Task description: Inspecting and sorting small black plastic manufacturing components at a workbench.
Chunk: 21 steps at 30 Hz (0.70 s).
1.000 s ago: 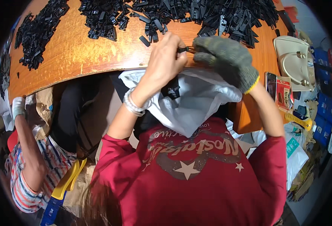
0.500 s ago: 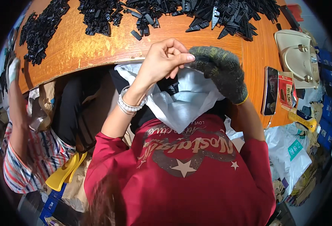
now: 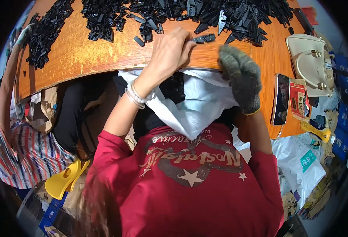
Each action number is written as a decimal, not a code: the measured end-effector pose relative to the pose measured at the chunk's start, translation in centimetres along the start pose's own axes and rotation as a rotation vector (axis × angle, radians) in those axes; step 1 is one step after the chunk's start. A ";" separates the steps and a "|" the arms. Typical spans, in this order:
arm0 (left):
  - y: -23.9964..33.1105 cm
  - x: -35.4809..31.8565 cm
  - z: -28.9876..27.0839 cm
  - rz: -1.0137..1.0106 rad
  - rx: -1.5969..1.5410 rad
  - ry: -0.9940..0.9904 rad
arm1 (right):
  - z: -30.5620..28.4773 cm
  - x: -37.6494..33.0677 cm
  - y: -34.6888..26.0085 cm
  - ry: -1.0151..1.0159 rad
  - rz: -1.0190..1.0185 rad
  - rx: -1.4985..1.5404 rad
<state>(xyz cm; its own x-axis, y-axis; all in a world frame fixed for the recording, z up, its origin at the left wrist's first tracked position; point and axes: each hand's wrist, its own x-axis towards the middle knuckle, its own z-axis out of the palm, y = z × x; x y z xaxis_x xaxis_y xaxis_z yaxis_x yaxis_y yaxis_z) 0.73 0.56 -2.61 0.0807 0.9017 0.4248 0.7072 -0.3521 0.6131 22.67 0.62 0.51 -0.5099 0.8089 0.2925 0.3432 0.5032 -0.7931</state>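
My left hand [image 3: 169, 52], bare with pale bracelets at the wrist, reaches over the wooden table's [image 3: 83, 55] near edge. Its fingertips pinch a small black plastic piece [image 3: 204, 38] at the fringe of a big heap of black plastic parts [image 3: 205, 12]. My right hand [image 3: 240, 77] wears a grey knit glove. It sits lower, at the table edge, with bent fingers over the rim of a white plastic bag [image 3: 189, 108] in my lap. Whether the glove holds anything is hidden.
A second heap of black parts [image 3: 43, 35] lies at the left, where a person in a striped shirt [image 3: 28, 154] stretches an arm [image 3: 6, 91]. At the right lie a phone [image 3: 280, 98], a red packet [image 3: 298, 98] and a beige handbag [image 3: 312, 59]. A yellow plastic object [image 3: 63, 179] lies below.
My hands were joined over a piece above the bag. They have parted: the left went forward to the heap and took a black piece, the gloved right dropped toward the bag.
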 end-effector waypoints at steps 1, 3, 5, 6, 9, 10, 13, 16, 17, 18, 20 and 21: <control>0.2 -0.5 -0.4 0.044 -0.079 0.008 | 0.0 0.4 0.5 0.096 -0.166 -0.392; 0.7 -1.8 -1.2 0.136 -0.149 0.008 | 0.2 1.7 -0.3 0.088 -0.337 -0.689; 0.9 -2.2 -1.3 0.179 -0.151 0.005 | -0.3 2.4 -2.5 -0.280 0.428 0.231; 0.5 -1.8 -1.6 0.195 -0.135 0.019 | 0.7 2.5 0.1 -0.180 -0.298 -0.271; -1.6 -1.1 -3.1 0.088 0.173 0.206 | 1.3 2.1 -0.3 -0.187 0.102 -0.096; -2.0 -0.9 -3.7 0.014 0.336 0.182 | 1.2 2.0 -0.4 -0.203 0.180 -0.129; -2.3 -0.4 -4.0 0.007 0.552 0.146 | 1.0 1.9 0.2 -0.217 -0.018 -0.298; -1.7 0.1 -3.2 -0.004 0.542 0.097 | 1.2 1.9 1.6 -0.126 -0.387 -0.554; -1.6 0.1 -3.0 0.012 0.540 0.091 | 1.2 1.9 1.5 -0.127 -0.384 -0.553; -1.1 0.0 -3.2 0.013 0.517 0.036 | 1.3 1.8 1.1 -0.151 -0.196 -0.396; -0.7 -0.4 -3.0 0.029 0.479 -0.010 | 1.4 1.9 0.7 -0.174 -0.006 -0.238; -0.7 -0.6 -3.0 0.046 0.443 -0.055 | 1.4 1.9 0.6 -0.173 0.026 -0.235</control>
<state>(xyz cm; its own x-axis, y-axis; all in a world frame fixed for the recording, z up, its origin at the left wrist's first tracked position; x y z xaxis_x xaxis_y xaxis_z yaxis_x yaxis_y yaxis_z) -1.90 -0.49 -1.33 0.1478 0.9037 0.4019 0.9335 -0.2617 0.2452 20.76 2.03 -0.11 -0.6186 0.7688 0.1622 0.5211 0.5558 -0.6477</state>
